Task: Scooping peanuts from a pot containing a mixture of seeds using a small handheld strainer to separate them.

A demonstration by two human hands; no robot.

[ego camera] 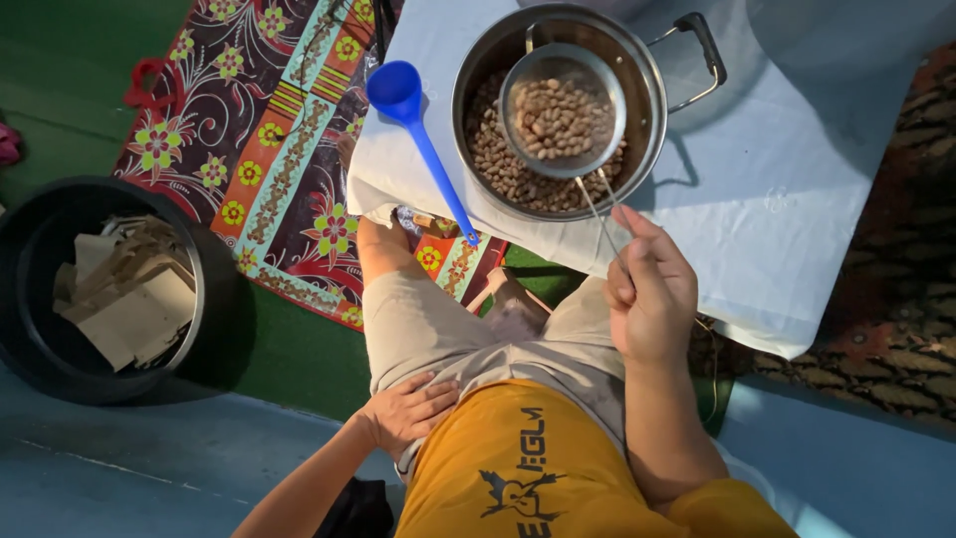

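My right hand [649, 289] grips the wire handle of a round metal strainer [561, 110] that holds a heap of brown nuts. The strainer hangs over a steel pot [648, 100] whose bottom is covered with more of the same nuts. The pot stands on a white cloth [787, 189]. My left hand [406, 410] lies flat on my left thigh, fingers spread, holding nothing. A blue plastic ladle [410, 125] lies on the cloth to the left of the pot, its handle pointing toward my knee.
A black bucket [30, 329] with torn cardboard pieces stands at the left on green flooring. A floral patterned mat [269, 149] lies beyond my knees. I sit on a blue ledge [149, 458]. A dark patterned rug [896, 299] lies at the right.
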